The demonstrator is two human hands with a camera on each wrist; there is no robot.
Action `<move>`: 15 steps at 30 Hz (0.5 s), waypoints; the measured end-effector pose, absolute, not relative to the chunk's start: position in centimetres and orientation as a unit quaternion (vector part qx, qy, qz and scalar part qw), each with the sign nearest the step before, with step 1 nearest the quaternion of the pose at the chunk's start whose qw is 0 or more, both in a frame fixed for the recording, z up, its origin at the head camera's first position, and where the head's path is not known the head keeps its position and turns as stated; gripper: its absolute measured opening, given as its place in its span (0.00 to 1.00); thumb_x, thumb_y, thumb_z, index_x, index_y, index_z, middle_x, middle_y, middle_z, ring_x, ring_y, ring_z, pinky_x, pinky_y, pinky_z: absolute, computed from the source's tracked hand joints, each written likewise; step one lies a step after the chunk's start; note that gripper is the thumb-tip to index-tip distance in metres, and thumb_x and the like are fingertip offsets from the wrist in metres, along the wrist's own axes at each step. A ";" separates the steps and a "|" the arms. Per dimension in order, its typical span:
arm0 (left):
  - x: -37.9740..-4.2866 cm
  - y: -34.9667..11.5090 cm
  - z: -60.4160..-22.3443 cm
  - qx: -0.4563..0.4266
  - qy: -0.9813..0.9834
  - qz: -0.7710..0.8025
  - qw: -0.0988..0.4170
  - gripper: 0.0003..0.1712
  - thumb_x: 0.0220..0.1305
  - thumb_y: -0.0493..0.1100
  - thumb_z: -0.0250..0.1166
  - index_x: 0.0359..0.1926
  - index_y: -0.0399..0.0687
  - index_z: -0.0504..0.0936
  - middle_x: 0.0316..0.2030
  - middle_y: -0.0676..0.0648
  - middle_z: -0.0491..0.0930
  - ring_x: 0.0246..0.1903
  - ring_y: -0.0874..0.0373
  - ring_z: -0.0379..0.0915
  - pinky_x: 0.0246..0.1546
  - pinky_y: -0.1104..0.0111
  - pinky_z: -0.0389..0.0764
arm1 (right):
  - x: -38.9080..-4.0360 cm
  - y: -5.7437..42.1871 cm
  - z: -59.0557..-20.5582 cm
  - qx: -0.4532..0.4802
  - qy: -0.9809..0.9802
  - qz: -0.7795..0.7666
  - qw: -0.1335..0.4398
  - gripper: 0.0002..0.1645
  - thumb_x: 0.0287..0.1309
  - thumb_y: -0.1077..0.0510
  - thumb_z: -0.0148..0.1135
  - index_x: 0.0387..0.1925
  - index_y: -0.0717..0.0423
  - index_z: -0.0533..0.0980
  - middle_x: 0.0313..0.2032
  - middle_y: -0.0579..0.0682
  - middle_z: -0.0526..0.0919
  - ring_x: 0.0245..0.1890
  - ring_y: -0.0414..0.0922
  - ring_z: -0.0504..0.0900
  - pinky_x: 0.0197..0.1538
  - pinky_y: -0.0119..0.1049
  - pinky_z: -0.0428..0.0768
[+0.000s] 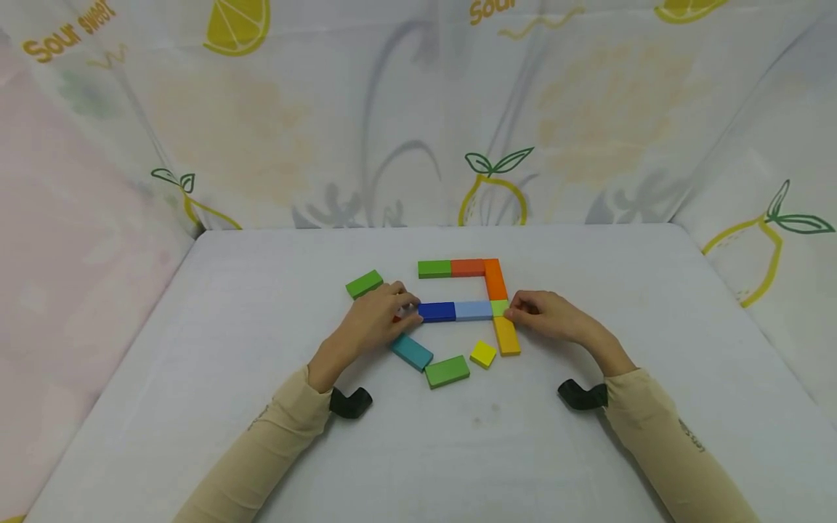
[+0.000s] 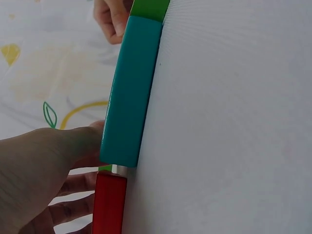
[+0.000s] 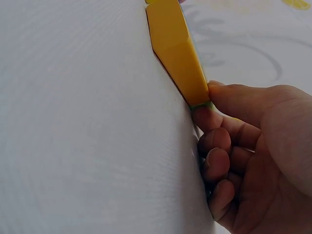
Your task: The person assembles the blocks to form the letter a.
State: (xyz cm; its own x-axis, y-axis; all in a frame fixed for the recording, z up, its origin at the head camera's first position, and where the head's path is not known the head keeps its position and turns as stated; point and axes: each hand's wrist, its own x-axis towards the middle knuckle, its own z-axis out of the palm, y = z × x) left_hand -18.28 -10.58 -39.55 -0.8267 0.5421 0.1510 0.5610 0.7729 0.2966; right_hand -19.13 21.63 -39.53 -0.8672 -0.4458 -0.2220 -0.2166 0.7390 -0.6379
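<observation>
My left hand has its thumb and index fingertip at the left end of a dark blue block, which lies flat. A light blue block continues that row to a small light green block. My right hand pinches the light green block's right edge, other fingers curled. An orange block lies beyond it and a yellow-orange block on the near side. Under the left hand a red block is mostly hidden in the head view, beside a teal block.
A green block and a red-orange block join the orange block's far end. Loose on the white table lie a green block at left, another green block in front, and a yellow square block.
</observation>
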 end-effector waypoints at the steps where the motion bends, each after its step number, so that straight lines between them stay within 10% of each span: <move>1: -18.3 -10.6 -39.5 -0.292 -0.942 -0.167 0.026 0.17 0.63 0.52 0.63 0.48 0.49 0.83 0.39 0.50 0.77 0.31 0.60 0.68 0.31 0.71 0.71 | -19.1 21.6 -39.6 -0.181 0.914 -0.313 0.183 0.16 0.65 0.46 0.54 0.37 0.54 0.75 0.28 0.46 0.73 0.31 0.43 0.70 0.35 0.34 0.67; 15: -18.2 -10.6 -39.6 -0.286 -0.943 -0.169 0.026 0.17 0.62 0.52 0.63 0.48 0.49 0.83 0.40 0.50 0.78 0.33 0.60 0.69 0.32 0.70 0.72 | -19.0 21.6 -39.3 -0.182 0.916 -0.310 0.179 0.14 0.65 0.47 0.54 0.37 0.54 0.75 0.27 0.46 0.72 0.30 0.43 0.69 0.34 0.34 0.67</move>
State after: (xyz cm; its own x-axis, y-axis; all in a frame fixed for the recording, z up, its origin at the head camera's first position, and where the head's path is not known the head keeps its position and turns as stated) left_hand -18.25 -10.58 -39.62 -0.8348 0.5307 0.1463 0.5485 0.7794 0.3028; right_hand -19.02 21.57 -39.35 -0.8697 -0.4441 -0.2152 -0.2217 0.7411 -0.6337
